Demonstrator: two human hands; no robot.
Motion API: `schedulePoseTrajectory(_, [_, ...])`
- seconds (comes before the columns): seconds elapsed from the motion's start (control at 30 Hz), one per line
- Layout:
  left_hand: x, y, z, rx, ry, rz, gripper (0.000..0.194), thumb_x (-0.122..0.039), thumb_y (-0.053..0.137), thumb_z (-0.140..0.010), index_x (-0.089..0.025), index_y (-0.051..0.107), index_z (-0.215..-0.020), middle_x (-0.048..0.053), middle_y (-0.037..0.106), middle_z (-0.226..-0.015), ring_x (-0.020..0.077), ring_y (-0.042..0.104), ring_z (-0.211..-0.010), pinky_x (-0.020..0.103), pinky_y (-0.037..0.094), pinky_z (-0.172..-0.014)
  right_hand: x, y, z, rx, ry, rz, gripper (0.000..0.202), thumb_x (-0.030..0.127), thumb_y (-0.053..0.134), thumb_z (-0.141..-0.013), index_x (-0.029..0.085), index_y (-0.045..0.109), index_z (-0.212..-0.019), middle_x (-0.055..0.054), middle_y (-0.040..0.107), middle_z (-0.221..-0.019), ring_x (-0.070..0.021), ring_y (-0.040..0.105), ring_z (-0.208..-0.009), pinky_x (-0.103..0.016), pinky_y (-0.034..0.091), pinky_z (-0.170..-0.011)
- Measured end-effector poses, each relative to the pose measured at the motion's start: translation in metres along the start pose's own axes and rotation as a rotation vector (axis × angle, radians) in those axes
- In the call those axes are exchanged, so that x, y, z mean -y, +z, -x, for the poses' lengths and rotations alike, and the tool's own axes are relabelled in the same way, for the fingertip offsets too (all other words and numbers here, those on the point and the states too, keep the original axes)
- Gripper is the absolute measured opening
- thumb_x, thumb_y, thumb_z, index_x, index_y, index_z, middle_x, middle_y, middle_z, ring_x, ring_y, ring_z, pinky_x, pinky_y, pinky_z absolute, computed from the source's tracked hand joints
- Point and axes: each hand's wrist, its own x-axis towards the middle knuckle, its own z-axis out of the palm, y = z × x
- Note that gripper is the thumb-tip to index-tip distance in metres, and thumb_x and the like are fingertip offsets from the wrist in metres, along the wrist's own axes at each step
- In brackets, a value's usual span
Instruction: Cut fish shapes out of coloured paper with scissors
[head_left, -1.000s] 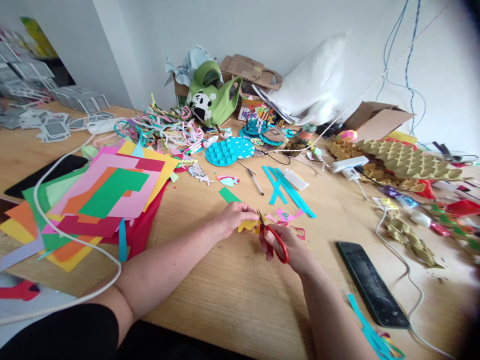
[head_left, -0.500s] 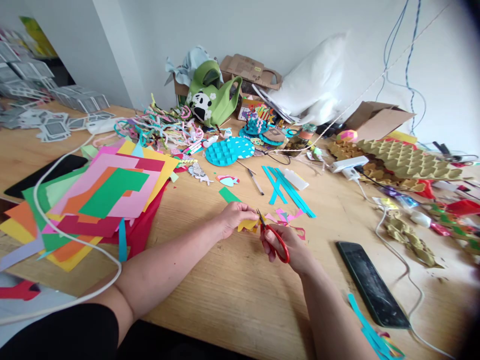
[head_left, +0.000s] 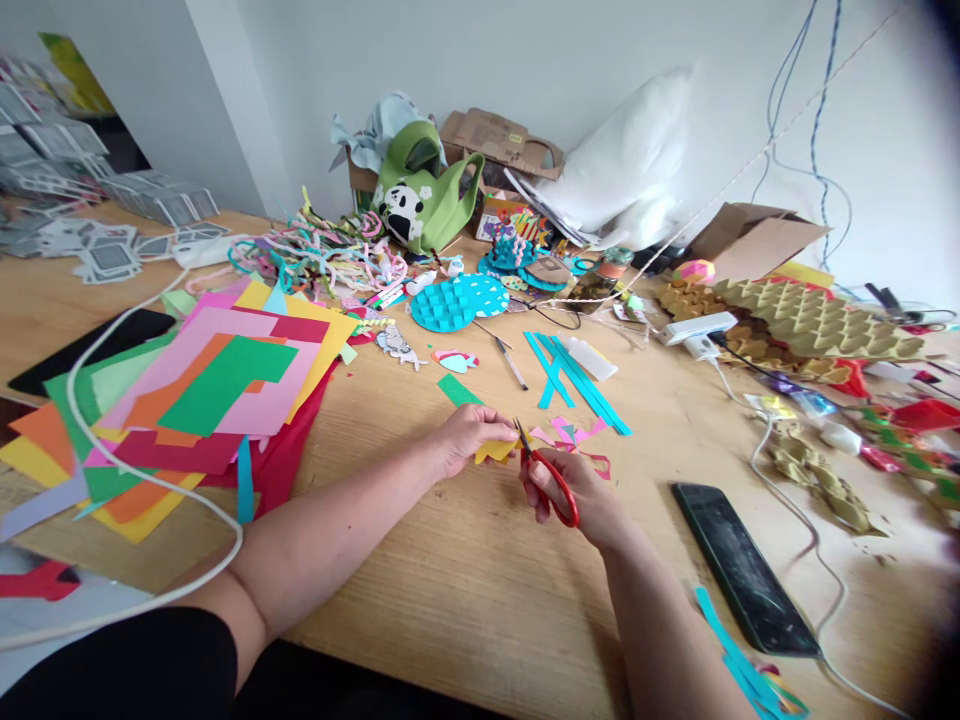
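My left hand (head_left: 471, 438) pinches a small piece of yellow paper (head_left: 491, 452) over the middle of the table. In my right hand (head_left: 581, 492) is a pair of red-handled scissors (head_left: 568, 500), fingers in the loops. The blades point up and left, close beside the paper at my left fingertips; I cannot tell whether they are cutting into it. Pink paper scraps (head_left: 574, 432) lie just behind the scissors. A green paper strip (head_left: 457, 390) rests beyond my left hand, and blue paper strips (head_left: 574, 375) lie further back to the right.
Stacked coloured paper (head_left: 225, 385) covers the left side, with a white cable (head_left: 82, 420) arching over it. A phone (head_left: 742, 565) lies to the right. Behind are a pen (head_left: 512, 363), a blue oval craft piece (head_left: 450, 305), a green panda bag (head_left: 427, 200) and egg-carton trays (head_left: 817, 315).
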Motion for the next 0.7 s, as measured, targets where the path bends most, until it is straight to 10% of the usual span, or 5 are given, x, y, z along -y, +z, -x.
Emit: schedulePoseTrajectory(0.7, [-0.0029, -0.0013, 0.0011, 0.014, -0.012, -0.021, 0.019, -0.027, 0.073, -0.056, -0.014, 0.065, -0.067, 0.004, 0.065, -0.057, 0.0116, 0.056, -0.049, 0.021, 0.029, -0.044, -0.0012, -0.0027, 0.0016, -0.007, 0.036, -0.011, 0.051, 0.066, 0.073, -0.07, 0.02, 0.051, -0.067, 0.001, 0.059, -0.053, -0.0134, 0.054, -0.039, -0.025, 0.037, -0.039])
